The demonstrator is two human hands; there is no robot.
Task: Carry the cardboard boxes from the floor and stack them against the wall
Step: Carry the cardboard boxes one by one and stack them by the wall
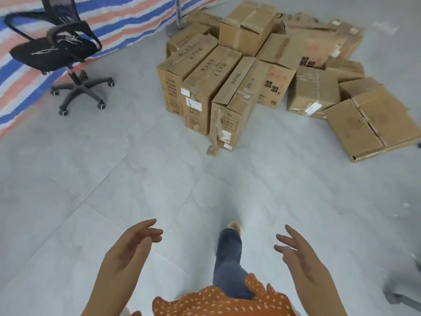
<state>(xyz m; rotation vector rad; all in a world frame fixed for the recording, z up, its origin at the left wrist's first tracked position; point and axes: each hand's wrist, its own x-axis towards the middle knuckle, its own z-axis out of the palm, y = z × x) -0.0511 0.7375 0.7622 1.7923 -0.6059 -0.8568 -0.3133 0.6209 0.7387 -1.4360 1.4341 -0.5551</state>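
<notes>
A pile of several brown cardboard boxes lies on the grey tiled floor at the upper right. The nearest is a tall narrow box with torn tape hanging from its front. A wide flat box lies tilted at the far right of the pile. My left hand and my right hand are raised low in the frame, palms facing each other, fingers relaxed and holding nothing. Both hands are well short of the boxes. One leg in blue jeans steps forward between them.
A black office chair on castors stands at the upper left, partly on a blue, red and white striped tarpaulin. A grey pole on a base rises behind the boxes. Grey metal legs show at the lower right edge.
</notes>
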